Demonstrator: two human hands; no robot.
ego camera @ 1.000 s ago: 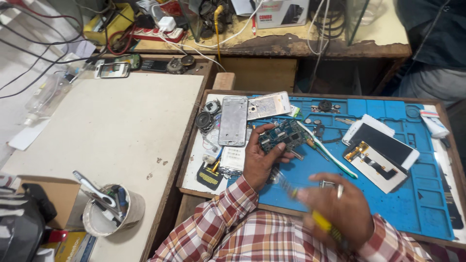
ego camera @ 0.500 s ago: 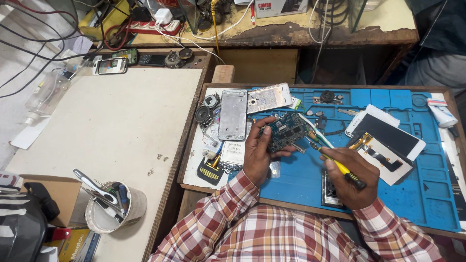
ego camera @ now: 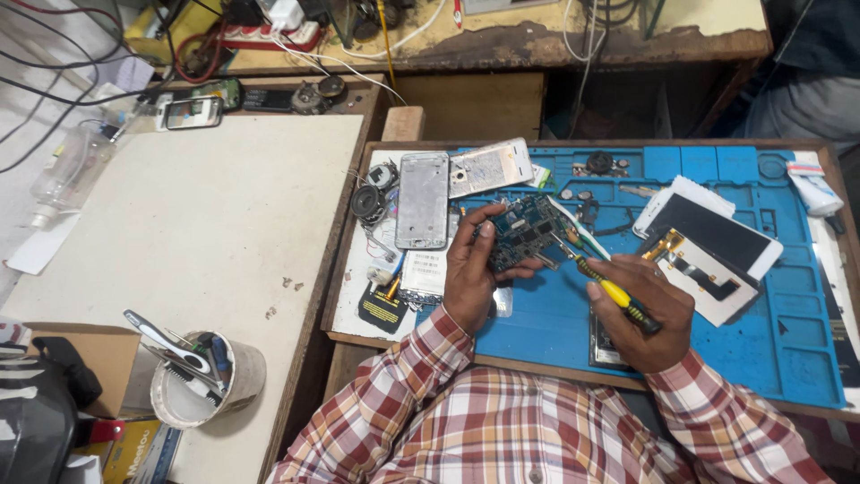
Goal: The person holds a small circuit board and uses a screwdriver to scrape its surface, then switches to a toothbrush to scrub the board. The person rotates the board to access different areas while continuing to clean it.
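A person in a red-and-white plaid shirt works over a blue repair mat (ego camera: 761,358) laid on a wooden counter (ego camera: 358,224), seen from above. The left hand (ego camera: 470,273), at the centre of the frame, has its grip closed around a dark green circuit board (ego camera: 524,231), thumb on the near edge and fingers curled behind it, holding the board tilted just above the mat. The right hand (ego camera: 640,309), right of centre, has its grip wrapped tightly on a yellow-handled screwdriver (ego camera: 614,294), whose tip points up and left and meets the lower right edge of the board.

Just left of the board lies a silver phone frame (ego camera: 422,199), with a white phone back cover (ego camera: 490,167) beside it toward the top of the frame. To the right of the hands, a white phone with a dark screen (ego camera: 717,235) rests on the mat, lying at an angle. At the lower left, a round tub holding tools (ego camera: 202,381) stands on a pale board (ego camera: 188,224), and a clear plastic bottle (ego camera: 63,175) lies at the left edge. Cables and a power strip (ego camera: 269,34) crowd the upper left.
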